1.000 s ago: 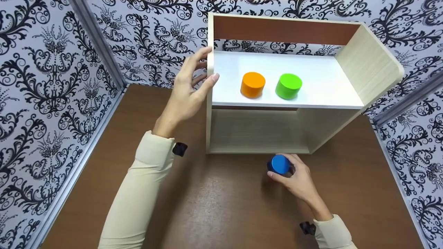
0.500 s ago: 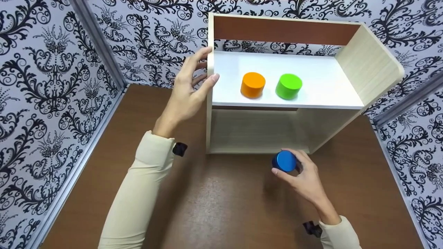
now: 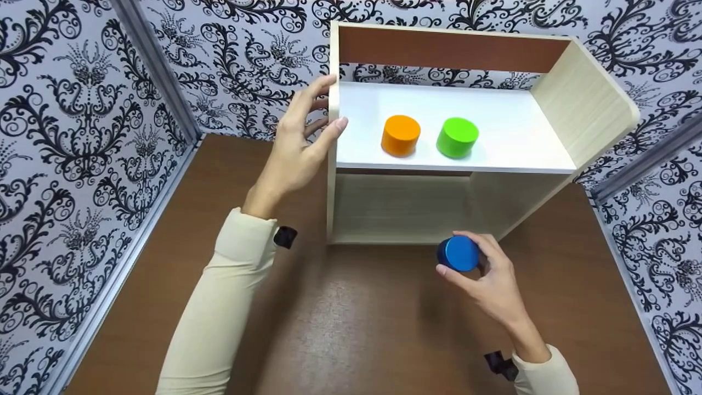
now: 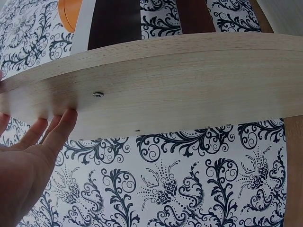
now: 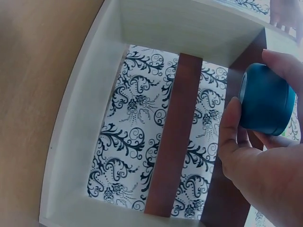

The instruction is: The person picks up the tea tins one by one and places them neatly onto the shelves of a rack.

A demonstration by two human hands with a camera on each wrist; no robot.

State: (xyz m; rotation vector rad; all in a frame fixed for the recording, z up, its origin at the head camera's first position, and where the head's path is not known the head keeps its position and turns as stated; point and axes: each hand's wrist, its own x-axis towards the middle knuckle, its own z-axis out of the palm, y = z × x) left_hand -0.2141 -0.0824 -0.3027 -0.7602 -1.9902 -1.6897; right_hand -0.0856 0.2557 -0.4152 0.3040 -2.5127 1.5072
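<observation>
My right hand (image 3: 496,282) grips a blue cylinder (image 3: 462,254) between thumb and fingers, in front of the shelf unit's lower opening. The right wrist view shows the cylinder (image 5: 266,99) side-on, raised off the floor. On the left, my other hand (image 3: 299,137) holds the pale wooden side panel (image 3: 333,192), thumb at its front edge. Seen from the left wrist, several fingertips (image 4: 70,116) press the panel's outer face. An orange cylinder (image 3: 401,135) and a green cylinder (image 3: 458,137) stand side by side on the white upper shelf (image 3: 510,131).
Below the white shelf is an open lower compartment (image 3: 406,208). The unit's right side panel (image 3: 587,99) rises at the far right. Patterned walls (image 3: 82,164) surround the brown wooden floor (image 3: 340,329).
My right hand has moved up and to the right, lifting the blue cylinder with it. The left hand stays on the side panel, and both shelf cylinders stay put.
</observation>
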